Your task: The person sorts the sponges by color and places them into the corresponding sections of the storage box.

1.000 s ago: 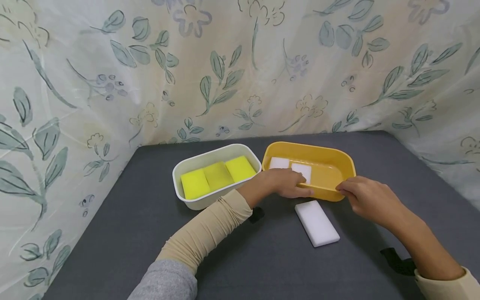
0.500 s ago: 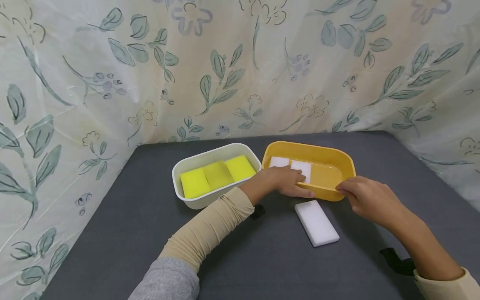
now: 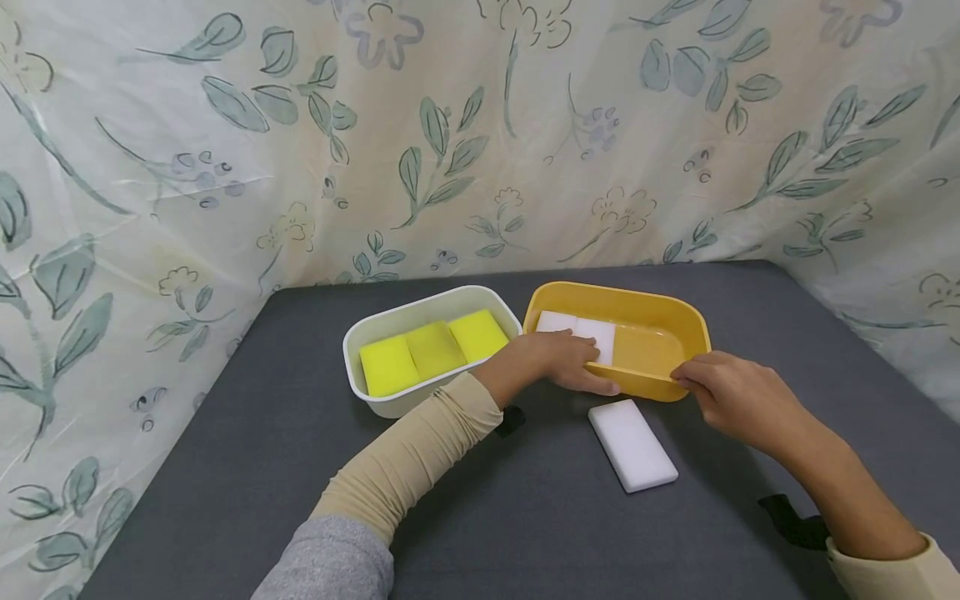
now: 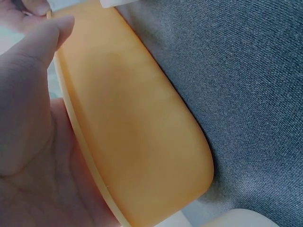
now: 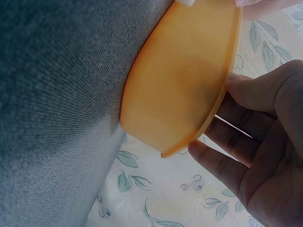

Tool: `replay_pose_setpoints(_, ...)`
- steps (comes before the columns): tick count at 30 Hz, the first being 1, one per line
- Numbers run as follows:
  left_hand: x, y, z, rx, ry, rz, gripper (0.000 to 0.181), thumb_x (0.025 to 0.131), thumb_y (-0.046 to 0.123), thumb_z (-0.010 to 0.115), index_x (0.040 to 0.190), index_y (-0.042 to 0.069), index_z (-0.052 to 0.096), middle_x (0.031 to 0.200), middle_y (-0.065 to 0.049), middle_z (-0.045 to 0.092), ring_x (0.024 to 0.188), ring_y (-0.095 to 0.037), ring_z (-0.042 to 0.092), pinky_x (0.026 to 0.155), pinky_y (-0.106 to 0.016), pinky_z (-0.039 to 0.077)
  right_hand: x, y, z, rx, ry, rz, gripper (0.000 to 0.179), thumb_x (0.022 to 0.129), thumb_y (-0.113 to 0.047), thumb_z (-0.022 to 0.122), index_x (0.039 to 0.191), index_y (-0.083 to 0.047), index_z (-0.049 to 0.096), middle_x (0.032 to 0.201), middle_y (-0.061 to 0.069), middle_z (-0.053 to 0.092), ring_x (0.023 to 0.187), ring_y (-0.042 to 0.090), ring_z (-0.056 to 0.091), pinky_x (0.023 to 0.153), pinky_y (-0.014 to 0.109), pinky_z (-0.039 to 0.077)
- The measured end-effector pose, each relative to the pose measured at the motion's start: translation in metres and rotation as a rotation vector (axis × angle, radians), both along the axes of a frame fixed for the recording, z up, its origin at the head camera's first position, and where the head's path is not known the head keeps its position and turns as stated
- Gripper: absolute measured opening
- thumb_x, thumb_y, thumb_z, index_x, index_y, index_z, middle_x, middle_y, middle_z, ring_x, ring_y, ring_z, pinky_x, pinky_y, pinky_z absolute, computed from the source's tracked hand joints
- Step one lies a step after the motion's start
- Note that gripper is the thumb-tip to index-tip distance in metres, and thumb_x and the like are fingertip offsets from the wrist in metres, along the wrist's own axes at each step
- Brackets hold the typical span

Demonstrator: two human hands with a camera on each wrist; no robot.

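A yellow tub holds two white sponges side by side at its left end, the left sponge and the right sponge. My left hand reaches over the tub's near rim, its fingers on the right sponge and partly hiding both. Its thumb lies outside the front wall. With thumb and fingers, my right hand pinches the rim at the near right corner, as the tub wall in the right wrist view also shows. A third white sponge lies flat on the table in front.
Left of the yellow tub stands a white tub with three yellow sponges in a row. The two tubs nearly touch at their rims. A dark grey cloth covers the table, and a floral curtain hangs behind and to the left.
The right sponge in the yellow tub has slid left against its neighbour, closing the gap between them. My left hand has shifted slightly left with it; my right hand stays on the rim.
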State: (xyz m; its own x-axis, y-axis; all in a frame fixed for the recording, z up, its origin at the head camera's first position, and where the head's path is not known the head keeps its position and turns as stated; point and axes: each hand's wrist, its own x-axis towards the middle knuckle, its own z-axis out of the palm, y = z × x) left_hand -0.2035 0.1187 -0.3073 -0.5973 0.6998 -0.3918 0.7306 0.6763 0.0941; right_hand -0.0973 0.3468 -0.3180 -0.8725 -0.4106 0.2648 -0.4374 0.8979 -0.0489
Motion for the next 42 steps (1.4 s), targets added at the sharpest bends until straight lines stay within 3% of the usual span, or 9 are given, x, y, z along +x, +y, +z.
replay_pose_setpoints(8,0.003,-0.003,-0.002,0.043,0.012,0.004,0.073,0.097,0.066,0.044,0.147,0.014,0.05,0.147,0.001,0.048,0.125,-0.016,0.048,0.105,-0.03,0.033,0.001,0.003,-0.001,-0.008,0.029,0.024,0.018,0.08,-0.001,0.081,0.097,-0.003,0.075,0.087,0.005,0.068,0.074,0.021,0.059,0.067,0.045,0.053)
replay_pose_setpoints(17,0.006,-0.006,-0.001,0.068,0.013,0.014,0.074,0.096,0.067,0.046,0.146,0.013,0.05,0.15,0.0,0.046,0.13,-0.018,0.045,0.105,-0.03,0.034,0.002,0.002,-0.001,-0.007,0.02,0.019,0.019,0.08,-0.001,0.082,0.098,-0.003,0.075,0.089,0.006,0.068,0.075,0.022,0.058,0.067,0.045,0.053)
replay_pose_setpoints(22,0.011,-0.007,-0.002,0.132,0.052,-0.03,0.078,0.098,0.062,0.047,0.156,0.011,0.036,0.161,-0.001,0.031,0.147,-0.018,0.026,0.115,-0.029,0.021,0.002,0.002,-0.001,0.0,0.002,0.007,0.019,0.081,-0.002,0.082,0.099,-0.003,0.075,0.089,0.007,0.068,0.075,0.022,0.058,0.067,0.045,0.053)
replay_pose_setpoints(24,0.018,-0.007,0.002,0.181,0.092,-0.059,0.075,0.1,0.056,0.05,0.157,0.01,0.033,0.161,-0.003,0.03,0.148,-0.017,0.026,0.116,-0.028,0.02,0.001,0.001,-0.001,0.001,-0.001,0.005,0.02,0.08,-0.002,0.082,0.099,-0.002,0.075,0.089,0.007,0.068,0.074,0.022,0.058,0.068,0.046,0.053)
replay_pose_setpoints(27,0.034,-0.005,0.01,0.247,0.174,-0.087,0.069,0.1,0.049,0.054,0.154,0.01,0.039,0.154,-0.003,0.041,0.139,-0.016,0.04,0.11,-0.027,0.03,0.001,0.002,0.0,0.0,0.005,0.008,0.02,0.08,-0.001,0.082,0.099,-0.002,0.075,0.089,0.007,0.068,0.074,0.022,0.058,0.067,0.046,0.053)
replay_pose_setpoints(29,0.048,-0.004,0.015,0.285,0.224,-0.104,0.061,0.1,0.045,0.058,0.148,0.011,0.047,0.141,-0.001,0.052,0.123,-0.012,0.051,0.1,-0.024,0.041,0.0,0.002,0.0,-0.002,0.009,0.008,0.021,0.079,-0.001,0.082,0.099,-0.002,0.075,0.088,0.007,0.067,0.072,0.022,0.057,0.066,0.045,0.053)
replay_pose_setpoints(32,0.067,0.001,0.016,0.301,0.241,-0.121,0.048,0.099,0.044,0.06,0.137,0.014,0.059,0.116,0.006,0.058,0.096,-0.006,0.054,0.079,-0.02,0.046,0.0,0.002,0.001,-0.005,0.018,0.008,0.021,0.078,0.0,0.083,0.098,-0.001,0.074,0.087,0.008,0.066,0.07,0.021,0.055,0.064,0.043,0.053)
replay_pose_setpoints(36,0.087,0.008,0.007,0.228,0.222,-0.116,0.042,0.097,0.05,0.061,0.124,0.019,0.064,0.099,0.011,0.056,0.082,-0.004,0.052,0.068,-0.019,0.044,0.0,0.002,0.001,-0.007,0.019,0.009,0.019,0.08,-0.001,0.082,0.097,-0.001,0.074,0.085,0.007,0.065,0.068,0.019,0.053,0.061,0.041,0.051)
replay_pose_setpoints(42,0.101,0.016,-0.018,0.125,0.176,-0.007,0.077,0.083,0.074,0.062,0.14,0.023,0.048,0.12,0.007,0.053,0.087,-0.008,0.052,0.071,-0.025,0.048,0.001,-0.001,0.001,-0.005,-0.002,-0.006,0.018,0.082,-0.003,0.081,0.099,-0.002,0.075,0.087,0.008,0.067,0.071,0.021,0.056,0.065,0.045,0.053)
